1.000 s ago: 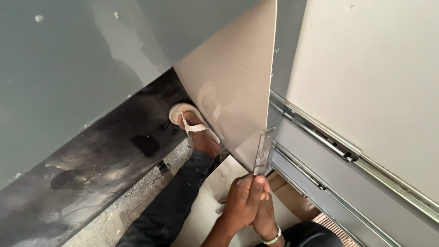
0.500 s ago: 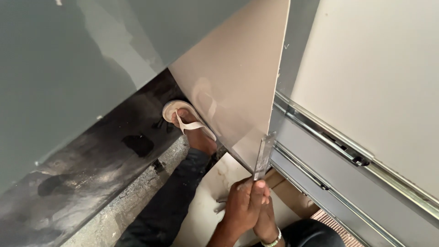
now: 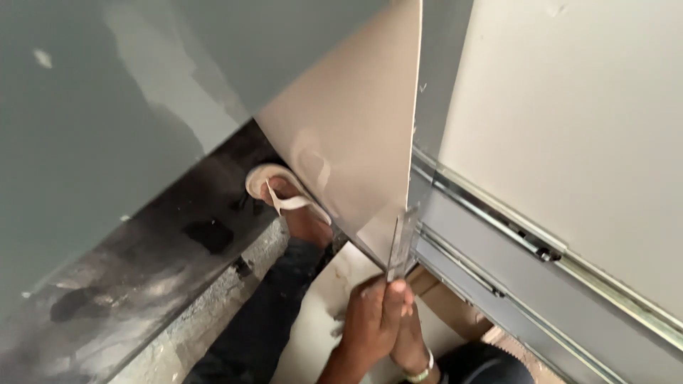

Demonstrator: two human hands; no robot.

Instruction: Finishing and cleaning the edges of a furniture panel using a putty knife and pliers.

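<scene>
Both hands, left hand (image 3: 366,323) and right hand (image 3: 409,341), pinched on thin steel ruler (image 3: 400,242) lower centre against beige sheet (image 3: 356,135); likely light, springy, slippery—grip low, near base.

Grey wall (image 3: 107,107) left, dark stained floor (image 3: 142,263), rough concrete kerb (image 3: 213,306), soft daylight.

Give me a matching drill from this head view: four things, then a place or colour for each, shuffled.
Things:
1. beige panel
2. metal ruler
3. sandal
4. metal rail

Descriptions:
A. on a foot, by the dark floor
B. gripped upright by both hands
C. large sheet, slanting across the middle
D. long grey track at right

Pairs: 1-C, 2-B, 3-A, 4-D
</scene>
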